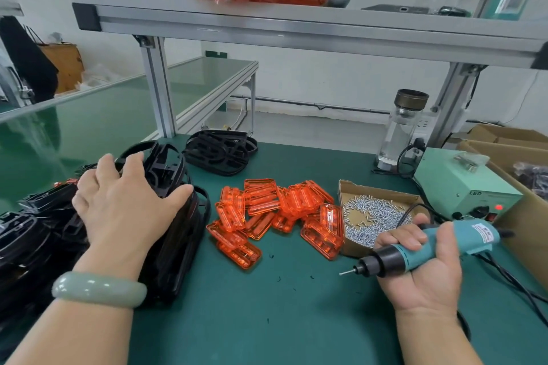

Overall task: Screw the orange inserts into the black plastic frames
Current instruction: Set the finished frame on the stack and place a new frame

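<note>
**Picking up a frame**

This looks like the fetching step, with nothing paired yet. Next, one frame must be lifted clear and matched with an insert.

The left hand [124, 201] rests spread, fingers nearly straight, on the stacked black frames [175, 234]. The orange inserts [275, 213] lie between the hands. The right hand [427, 272] is curled round the electric screwdriver [450, 241].

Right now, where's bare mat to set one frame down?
Best: the bare mat nearest you, bordered by the orange inserts ahead, the black frames left and the right hand right. Smaller strip behind the inserts, toward the bottle. Crowded by the screw tray.
</note>
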### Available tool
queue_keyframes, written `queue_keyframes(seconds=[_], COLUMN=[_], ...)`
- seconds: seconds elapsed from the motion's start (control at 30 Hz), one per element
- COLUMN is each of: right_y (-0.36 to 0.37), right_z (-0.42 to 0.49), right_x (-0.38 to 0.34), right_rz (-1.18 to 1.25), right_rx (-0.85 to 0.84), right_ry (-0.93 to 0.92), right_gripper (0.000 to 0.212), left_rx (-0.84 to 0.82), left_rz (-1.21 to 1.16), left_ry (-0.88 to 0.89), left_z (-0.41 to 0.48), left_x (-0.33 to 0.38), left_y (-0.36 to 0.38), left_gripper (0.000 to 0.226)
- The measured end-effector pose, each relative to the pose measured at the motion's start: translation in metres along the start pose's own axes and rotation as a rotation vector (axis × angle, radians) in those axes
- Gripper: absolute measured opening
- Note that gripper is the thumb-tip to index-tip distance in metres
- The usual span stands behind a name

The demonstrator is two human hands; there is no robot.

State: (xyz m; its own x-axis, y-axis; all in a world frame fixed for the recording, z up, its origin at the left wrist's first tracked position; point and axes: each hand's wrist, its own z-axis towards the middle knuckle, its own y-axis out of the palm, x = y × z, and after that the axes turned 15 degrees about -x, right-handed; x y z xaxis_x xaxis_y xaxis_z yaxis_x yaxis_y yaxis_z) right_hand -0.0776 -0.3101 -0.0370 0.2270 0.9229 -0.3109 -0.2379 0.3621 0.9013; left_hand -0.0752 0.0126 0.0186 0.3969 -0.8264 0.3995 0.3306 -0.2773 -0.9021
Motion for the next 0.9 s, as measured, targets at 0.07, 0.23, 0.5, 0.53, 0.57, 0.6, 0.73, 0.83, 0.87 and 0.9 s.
queue_keyframes(seconds=[0.07, 0.23, 0.5, 0.53, 0.57, 0.6, 0.73, 0.83, 0.87, 0.9], right_y=[0.000, 0.001, 0.000, 0.000, 0.000, -0.001, 0.000, 0.000, 0.001, 0.001], right_z=[0.000, 0.001, 0.000, 0.000, 0.000, 0.000, -0.001, -0.002, -0.002, -0.002], right_x=[0.000, 0.000, -0.001, 0.000, 0.000, 0.000, 0.002, 0.003, 0.004, 0.004], right_rz=[0.003, -0.006, -0.003, 0.001, 0.003, 0.002, -0.007, -0.002, 0.000, 0.002], right_rx=[0.005, 0.022, 0.016, 0.012, 0.008, 0.005, -0.010, -0.017, -0.018, -0.017], right_ry=[-0.002, 0.004, 0.006, 0.004, 0.002, 0.001, 0.006, 0.012, 0.015, 0.018], right_gripper=[0.043, 0.040, 0.039, 0.040, 0.041, 0.043, 0.051, 0.055, 0.056, 0.057], left_rx=[-0.002, -0.006, -0.009, -0.011, -0.007, 0.007, 0.088, 0.071, 0.046, 0.014], left_rz=[-0.014, -0.030, -0.036, -0.045, -0.057, -0.071, -0.124, -0.126, -0.129, -0.127], left_ry=[-0.001, 0.019, 0.022, 0.025, 0.031, 0.044, 0.186, 0.394, 0.459, 0.514], left_z=[-0.002, -0.007, -0.013, -0.015, -0.017, -0.020, -0.032, -0.040, -0.044, -0.047], left_x=[-0.002, -0.005, -0.004, -0.003, -0.002, 0.001, 0.019, 0.040, 0.047, 0.055], left_y=[0.002, 0.005, -0.001, -0.002, -0.002, -0.003, -0.006, 0.000, 0.004, 0.009], left_gripper=[0.090, 0.088, 0.088, 0.087, 0.086, 0.084, 0.070, 0.063, 0.061, 0.060])
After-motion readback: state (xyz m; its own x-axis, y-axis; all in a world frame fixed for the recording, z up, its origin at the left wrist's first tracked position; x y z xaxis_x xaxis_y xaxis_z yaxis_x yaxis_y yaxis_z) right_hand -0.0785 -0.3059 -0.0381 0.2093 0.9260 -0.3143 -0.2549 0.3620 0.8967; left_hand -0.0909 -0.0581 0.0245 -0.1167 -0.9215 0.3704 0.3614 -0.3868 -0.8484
